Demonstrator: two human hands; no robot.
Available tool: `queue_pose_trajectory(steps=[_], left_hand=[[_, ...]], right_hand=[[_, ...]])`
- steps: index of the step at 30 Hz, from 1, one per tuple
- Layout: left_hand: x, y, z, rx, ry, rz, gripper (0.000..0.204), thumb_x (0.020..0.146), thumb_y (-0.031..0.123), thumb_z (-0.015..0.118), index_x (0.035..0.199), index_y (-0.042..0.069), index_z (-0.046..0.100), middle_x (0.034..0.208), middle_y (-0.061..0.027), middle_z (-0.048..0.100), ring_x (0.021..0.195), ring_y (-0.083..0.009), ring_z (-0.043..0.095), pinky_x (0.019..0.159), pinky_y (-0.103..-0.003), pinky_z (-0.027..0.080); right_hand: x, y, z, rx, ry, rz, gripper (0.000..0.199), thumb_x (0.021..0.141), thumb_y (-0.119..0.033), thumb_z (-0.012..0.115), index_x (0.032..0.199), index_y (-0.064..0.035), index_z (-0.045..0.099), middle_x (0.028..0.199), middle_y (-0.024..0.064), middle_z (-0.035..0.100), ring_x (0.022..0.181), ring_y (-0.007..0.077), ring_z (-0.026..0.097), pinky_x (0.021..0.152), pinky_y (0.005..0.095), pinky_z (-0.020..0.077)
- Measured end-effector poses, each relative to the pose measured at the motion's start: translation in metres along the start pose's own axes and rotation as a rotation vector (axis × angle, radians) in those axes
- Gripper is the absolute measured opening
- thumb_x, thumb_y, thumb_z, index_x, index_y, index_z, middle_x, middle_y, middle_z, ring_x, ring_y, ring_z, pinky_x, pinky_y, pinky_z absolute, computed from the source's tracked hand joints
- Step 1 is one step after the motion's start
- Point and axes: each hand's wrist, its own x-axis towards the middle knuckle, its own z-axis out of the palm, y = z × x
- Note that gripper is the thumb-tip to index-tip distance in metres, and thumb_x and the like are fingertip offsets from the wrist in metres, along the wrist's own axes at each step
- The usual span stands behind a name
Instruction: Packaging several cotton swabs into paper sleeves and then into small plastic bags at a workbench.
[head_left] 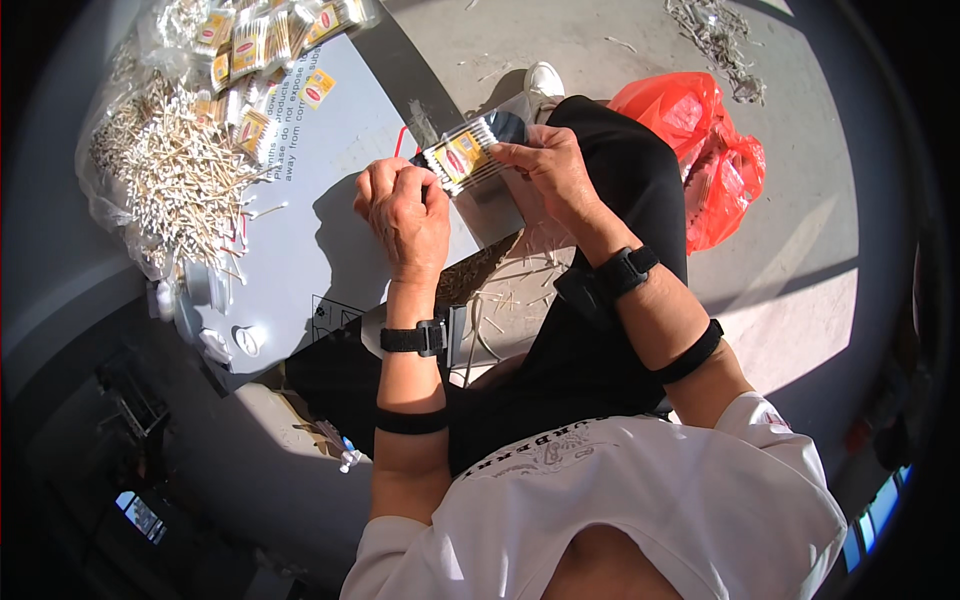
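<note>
I see my left hand (405, 210) and right hand (548, 165) meeting over one small clear packet (466, 155) of cotton swabs with a yellow label. The packet is in the air between the hands, above the far edge of the grey board (330, 200) that lies across my lap. The right thumb and fingers are closed on its far right end. The left hand is curled into a loose fist at its near left end; the fingertips are tucked under, so I cannot tell how firmly they pinch it, only that they touch it.

To the far left on the board lies a loose heap of swabs (175, 175), and beyond it a pile of filled packets (265, 40). A red bag (705, 145) sits on the floor to the right, well apart from the hands.

As I judge it, the weak point is the left-hand hold: if it is light, the packet could twist and spill swabs onto my lap, where a few strays (510, 290) already lie. A pull from both ends could also split the thin film.
</note>
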Motion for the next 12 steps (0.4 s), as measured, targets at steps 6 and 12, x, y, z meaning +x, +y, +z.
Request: queue_pose_trajectory(steps=[6, 12], left_hand=[[0.004, -0.005, 0.004, -0.017, -0.031, 0.082, 0.016, 0.066, 0.001, 0.066, 0.074, 0.010, 0.056, 0.095, -0.0023, 0.053, 0.103, -0.0265, 0.049, 0.086, -0.045, 0.035], [-0.007, -0.018, -0.002, 0.047, -0.005, 0.052, 0.018, 0.066, 0.002, 0.065, 0.073, 0.012, 0.053, 0.099, -0.0022, 0.054, 0.105, -0.0279, 0.048, 0.086, -0.046, 0.037]], right_hand=[[0.002, 0.006, 0.000, 0.027, -0.009, -0.033, 0.011, 0.080, -0.004, 0.073, 0.087, 0.0042, 0.070, 0.078, 0.0054, 0.069, 0.068, 0.0076, 0.060, 0.062, 0.0232, 0.0485], [0.007, 0.013, -0.001, 0.022, -0.007, -0.050, 0.013, 0.079, -0.006, 0.074, 0.090, 0.0018, 0.071, 0.077, 0.0044, 0.069, 0.067, 0.0074, 0.060, 0.061, 0.0236, 0.0485]])
